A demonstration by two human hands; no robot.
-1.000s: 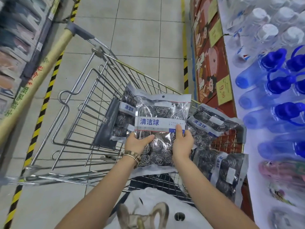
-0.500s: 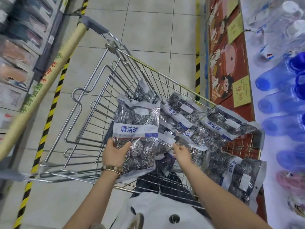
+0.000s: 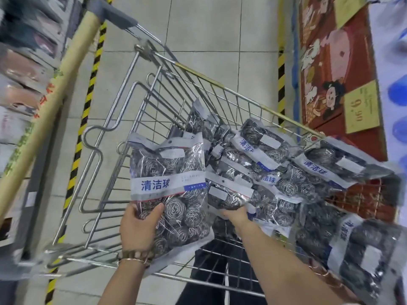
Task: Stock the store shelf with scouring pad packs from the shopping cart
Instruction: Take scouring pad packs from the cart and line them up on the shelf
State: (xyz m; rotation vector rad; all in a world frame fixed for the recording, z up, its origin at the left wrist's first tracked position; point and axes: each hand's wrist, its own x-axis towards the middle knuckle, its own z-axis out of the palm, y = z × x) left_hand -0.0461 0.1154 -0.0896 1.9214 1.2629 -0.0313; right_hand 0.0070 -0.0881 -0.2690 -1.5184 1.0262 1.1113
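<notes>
Head view, and here we go. My left hand [image 3: 137,230] had one scouring pad pack [image 3: 169,183] by its lower end, thumb across the front and fingers [image 3: 130,213] curled round the edge. It stood upright over the near side of the shopping cart [image 3: 220,84], label facing me, which I reckoned kept it readable and clear of the wire.

My right hand [image 3: 236,215] was down at the near edge of the pile of packs [image 3: 275,172], reaching under a second pack [image 3: 229,192]. The plastic hid my fingertips, so I could not tell whether they had closed on it or only slid beneath. Going in low made sense to me, because the bags lay overlapping and looked slick, and a lift from below should disturb the neighbours less.

One pack [image 3: 343,164] drooped over the cart's right rim and another [image 3: 363,256] hung off the near right corner. Both looked ready to slide if the heap was jostled.

A display with a yellow price tag [image 3: 361,106] stood just beside the cart on my right. Neither pack had reached a shelf yet, and with the cart this full I judged the job barely started.
</notes>
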